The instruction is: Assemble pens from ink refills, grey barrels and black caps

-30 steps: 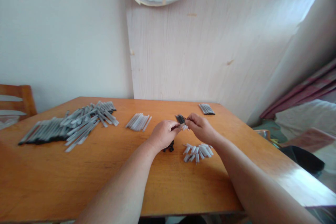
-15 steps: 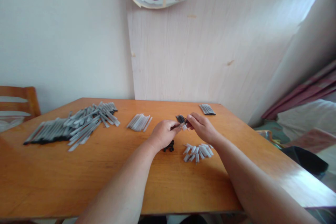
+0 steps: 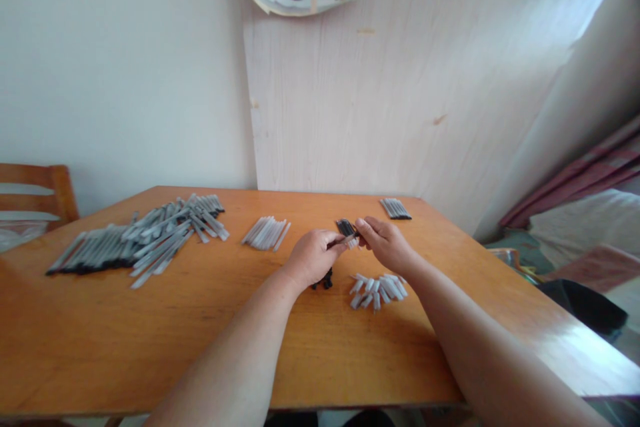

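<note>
Above the middle of the table, my left hand [image 3: 315, 257] and my right hand [image 3: 383, 240] are close together, both closed on one slim pen [image 3: 345, 239]. It has a dark end on the left and a dark tip at the right fingers; much of it is hidden. Behind it lies a bunch of black pen parts with white ends [image 3: 345, 227]. Small black caps [image 3: 323, 279] sit under my left hand, partly covered by it. Just below my right hand, short whitish tubes [image 3: 379, 291] lie in a loose heap.
On the wooden table [image 3: 210, 340], a large pile of greyish pens [image 3: 160, 233] with black ends spreads at the left. A row of translucent tubes [image 3: 266, 233] lies back of centre. Finished-looking pens [image 3: 395, 208] lie at the back right. A chair [image 3: 63, 193] stands at left.
Both hands have stayed nearly in place, still closed on the pen. The fingers have shifted slightly, and a little more of the pen shows between them.
</note>
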### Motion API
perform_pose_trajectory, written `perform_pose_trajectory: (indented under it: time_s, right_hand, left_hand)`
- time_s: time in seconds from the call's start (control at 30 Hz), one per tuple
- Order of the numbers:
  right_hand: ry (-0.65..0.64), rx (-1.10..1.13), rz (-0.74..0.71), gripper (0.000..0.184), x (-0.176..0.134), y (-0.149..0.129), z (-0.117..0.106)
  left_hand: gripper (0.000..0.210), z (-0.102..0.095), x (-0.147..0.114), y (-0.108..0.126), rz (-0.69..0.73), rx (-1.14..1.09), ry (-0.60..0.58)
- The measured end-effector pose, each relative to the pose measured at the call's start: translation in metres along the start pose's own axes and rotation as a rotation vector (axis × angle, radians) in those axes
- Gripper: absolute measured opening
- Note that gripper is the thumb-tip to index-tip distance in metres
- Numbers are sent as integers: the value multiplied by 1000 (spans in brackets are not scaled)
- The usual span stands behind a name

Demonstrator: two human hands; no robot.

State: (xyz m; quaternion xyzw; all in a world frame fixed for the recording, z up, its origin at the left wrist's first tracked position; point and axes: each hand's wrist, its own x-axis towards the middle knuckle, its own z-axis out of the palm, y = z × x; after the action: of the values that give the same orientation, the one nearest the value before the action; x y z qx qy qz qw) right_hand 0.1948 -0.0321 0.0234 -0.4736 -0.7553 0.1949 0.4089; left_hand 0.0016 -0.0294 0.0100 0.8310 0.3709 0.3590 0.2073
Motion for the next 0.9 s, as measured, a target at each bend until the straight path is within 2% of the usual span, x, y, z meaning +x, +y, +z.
perform_pose_trajectory:
  time_s: [0.13,0.27,0.37,0.57,0.77,0.9]
  right_hand:
    - [6,2,-16,33,-1,-2,0]
    - [6,-80,-5,39,0,0,2]
    - [-11,-61,2,43,0,2,1]
    - [-24,-4,-18,32,-1,2,-1]
    - [-45,-17,9,44,0,2,0]
    - [-40,32,-4,37,0,2,-1]
  left_hand:
    - [30,0,0,0,-17,0,6]
    - [29,0,0,1,-2,-2,11]
    - [30,0,0,1,-17,-15,-2]
    - [31,-1,0,1,-13,-24,5]
    - [30,0,0,1,-19,-11,-4]
    - [32,0,0,0,-21,3,3]
